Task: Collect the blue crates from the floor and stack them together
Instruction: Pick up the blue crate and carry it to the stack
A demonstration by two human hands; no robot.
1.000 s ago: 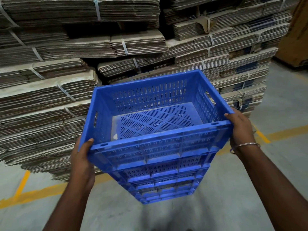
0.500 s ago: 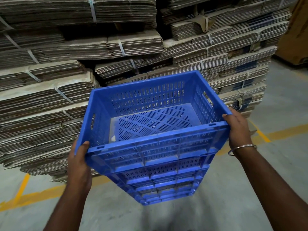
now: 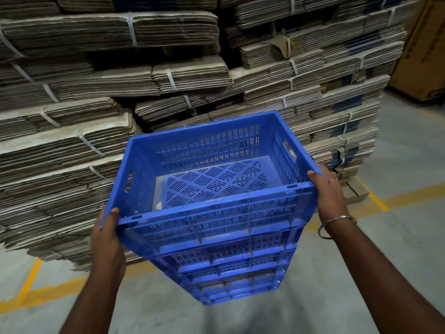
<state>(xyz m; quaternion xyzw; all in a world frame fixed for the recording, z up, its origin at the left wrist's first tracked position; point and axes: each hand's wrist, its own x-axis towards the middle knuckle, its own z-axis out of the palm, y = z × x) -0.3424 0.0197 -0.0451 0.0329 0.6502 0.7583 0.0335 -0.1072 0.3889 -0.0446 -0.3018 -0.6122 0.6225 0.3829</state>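
A stack of several nested blue slotted crates (image 3: 231, 268) stands on the concrete floor in front of me. The top blue crate (image 3: 212, 213) is empty. My left hand (image 3: 108, 239) grips its near left corner, thumb on the rim. My right hand (image 3: 328, 196), with a metal bangle at the wrist, grips the near right corner. The fingers of both hands are hidden behind the crate's walls.
Tall piles of strapped flat cardboard bundles (image 3: 149, 78) rise right behind the crates. Yellow floor lines (image 3: 385, 198) run across the grey floor. A brown carton (image 3: 426, 54) stands at the far right.
The crate stack sits lower and a little further right in view as my head tilts up. Both hands keep the same hold on the top crate.
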